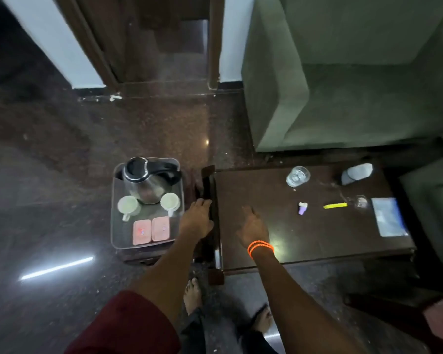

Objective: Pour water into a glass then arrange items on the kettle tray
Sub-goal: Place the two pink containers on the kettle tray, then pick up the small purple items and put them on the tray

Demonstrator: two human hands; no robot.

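A person stands over a low dark table [304, 226], both arms reaching down. The left hand [196, 221] lies flat with its fingers spread over the table's left edge, holding nothing; the right hand [253, 227] rests palm down on the tabletop with its fingers loosely apart, also holding nothing, and two orange bands [261, 247] circle its wrist. The two hands are apart from each other. Just to the left of the table sits the kettle tray [118, 241], a pale tray with rounded corners on a small dark stand. On it a steel kettle [146, 183] with a black lid and handle stands upright at the far end, a white cup [128, 206] near its left side and another white cup [170, 201] near its right. Two pink packets [151, 230] lie side by side at the tray's near end. The glass [297, 176] stands upright on the far part of the table, well apart from the tray; whether it holds water cannot be told. Also on the table are a small purple and white item [302, 208], a yellow pen-like stick [335, 205], a blue and white packet [389, 217] near the right edge and a grey object [357, 173] at the far right. A green sofa [343, 85] stands beyond the table.
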